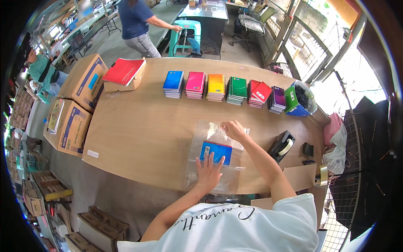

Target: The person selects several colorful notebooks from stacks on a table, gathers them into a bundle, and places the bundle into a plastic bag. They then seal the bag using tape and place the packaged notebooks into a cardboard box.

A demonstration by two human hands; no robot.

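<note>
A blue spiral notebook (221,150) lies on clear plastic bags (191,170) at the table's near side; whether it is inside one of them I cannot tell. My left hand (208,173) is spread flat, its fingertips on the notebook's lower left part and its palm over the plastic. Just beyond the notebook's far edge, my right hand (234,129) has its fingers pinched on the crumpled plastic. Across the table stand stacks of small notebooks: blue (173,84), pink (195,85), yellow (215,87), green (236,90), red (257,93) and purple (277,99).
A black tape dispenser (282,145) sits right of my right forearm. Beyond it are a cardboard piece (300,176) and a tape roll (323,175). A blue-green bin (300,105) stands far right, red books (124,71) far left. Cartons (73,126) flank the left edge; a person (140,25) is beyond the table.
</note>
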